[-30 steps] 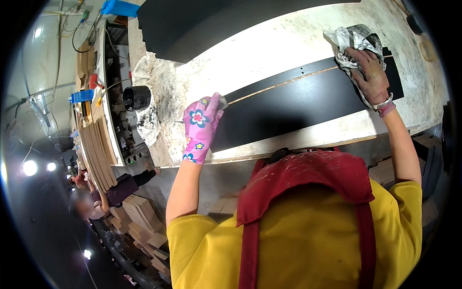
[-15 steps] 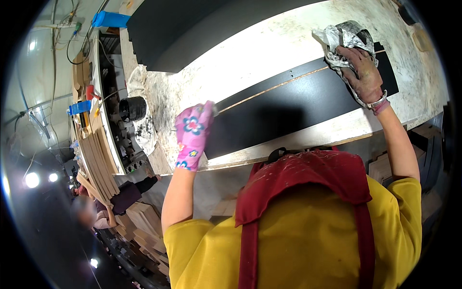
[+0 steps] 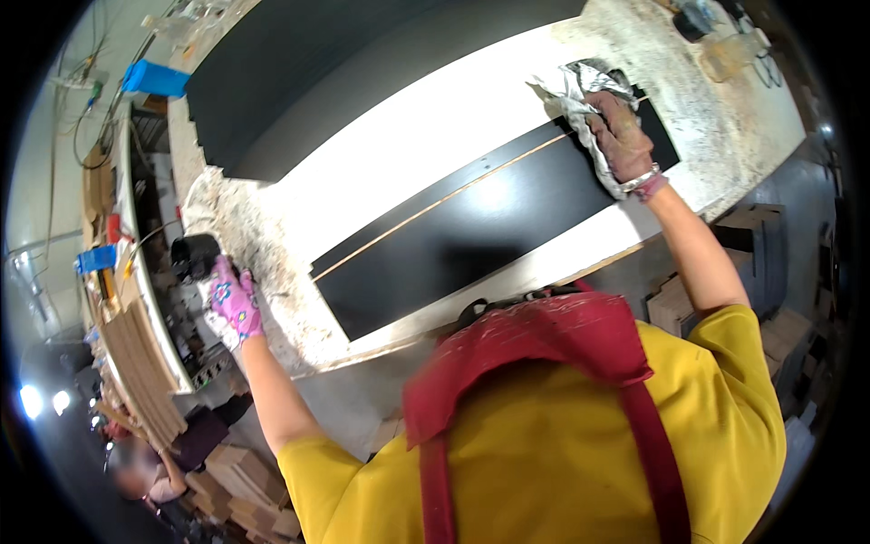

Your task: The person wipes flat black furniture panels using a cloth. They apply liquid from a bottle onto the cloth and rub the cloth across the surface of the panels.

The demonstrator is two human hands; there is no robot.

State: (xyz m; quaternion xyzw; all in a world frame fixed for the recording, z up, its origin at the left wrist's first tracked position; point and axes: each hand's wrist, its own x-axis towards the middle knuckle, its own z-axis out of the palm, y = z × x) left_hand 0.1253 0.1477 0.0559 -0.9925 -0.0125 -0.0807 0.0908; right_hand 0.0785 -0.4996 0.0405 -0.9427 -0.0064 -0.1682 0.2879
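Head view: the worktop is a pale, heavily stained surface [image 3: 272,304], with the person standing at its near edge. A narrow black board [image 3: 408,263] lies flat along that near edge, a pale strip of surface showing between the two. One light brown line runs the board's length, closer to its far long side. The right hand [image 3: 621,140], in a stained glove, is curled over a crumpled cloth [image 3: 584,100] and grips it against the board's right end. The left hand [image 3: 236,304], in a pink flowered glove, is well apart from the board, at the surface's left edge. Its fingers reach to a black tub [image 3: 193,257]; whether they are closed on anything cannot be told. A white rag [image 3: 201,195], marked with dark stains, lies beside the tub. A large black panel [image 3: 362,77] covers much of the far edge. A blue box [image 3: 156,79] sits near the far left corner; a clear container [image 3: 725,56] stands near the far right corner. Beyond the left edge, a co-worker [image 3: 168,476] is visible near stacked boards [image 3: 240,476].
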